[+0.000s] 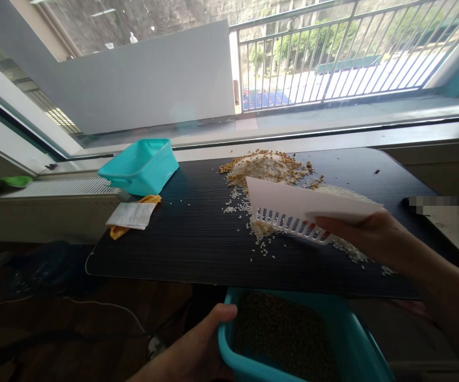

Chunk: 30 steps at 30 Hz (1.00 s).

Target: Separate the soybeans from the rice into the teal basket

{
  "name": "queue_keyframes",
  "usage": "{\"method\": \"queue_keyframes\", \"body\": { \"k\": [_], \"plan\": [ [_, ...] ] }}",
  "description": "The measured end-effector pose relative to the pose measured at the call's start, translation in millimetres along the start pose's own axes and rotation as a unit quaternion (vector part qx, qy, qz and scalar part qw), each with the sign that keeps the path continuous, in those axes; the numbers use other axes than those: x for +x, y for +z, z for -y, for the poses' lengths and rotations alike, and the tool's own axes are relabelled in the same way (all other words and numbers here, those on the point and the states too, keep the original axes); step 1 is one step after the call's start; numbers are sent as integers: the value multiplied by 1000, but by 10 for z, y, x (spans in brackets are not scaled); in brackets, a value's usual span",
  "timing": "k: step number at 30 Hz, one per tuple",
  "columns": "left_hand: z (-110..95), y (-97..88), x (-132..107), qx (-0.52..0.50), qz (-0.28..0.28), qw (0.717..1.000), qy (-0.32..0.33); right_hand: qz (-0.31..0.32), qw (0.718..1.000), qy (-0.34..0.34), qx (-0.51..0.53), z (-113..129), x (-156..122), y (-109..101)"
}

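The dark table (197, 244) lies ahead of the fingers. The left hand (199, 342) grips a big blue tub (225, 342) of brown bits (285, 329), thumb on the rim, other fingers hidden. Well past that thumb sits a smaller blue box (153, 174). The right fingers (338, 225) pinch a white slotted scoop (301, 199). Just past it is a heap (267, 164) of rice and yellow grains. If the thumb slips, the tub could tip. If the scoop pushes too hard, loose rice (229, 210) could fall off the edge.
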<state>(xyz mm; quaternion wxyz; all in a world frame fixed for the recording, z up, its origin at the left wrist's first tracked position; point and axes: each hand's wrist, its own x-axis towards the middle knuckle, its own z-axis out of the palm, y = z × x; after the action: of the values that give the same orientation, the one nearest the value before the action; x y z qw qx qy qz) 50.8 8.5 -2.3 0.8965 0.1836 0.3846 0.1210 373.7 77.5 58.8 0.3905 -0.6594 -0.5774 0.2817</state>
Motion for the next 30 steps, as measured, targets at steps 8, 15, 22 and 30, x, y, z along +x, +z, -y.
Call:
{"method": "queue_keyframes", "body": {
  "k": [8,15,22,30],
  "plan": [
    [0,6,9,2,3,1000,4,-46,999,-1,8,74,-77,-72],
    [6,1,11,16,-6,1000,9,-35,999,16,-10,159,113,100],
    [9,6,-4,16,-16,1000,11,-13,1000,9,10,95,-16,52],
    [-15,13,14,20,-16,1000,2,-25,999,-10,43,29,-173,41]
  ]
}}
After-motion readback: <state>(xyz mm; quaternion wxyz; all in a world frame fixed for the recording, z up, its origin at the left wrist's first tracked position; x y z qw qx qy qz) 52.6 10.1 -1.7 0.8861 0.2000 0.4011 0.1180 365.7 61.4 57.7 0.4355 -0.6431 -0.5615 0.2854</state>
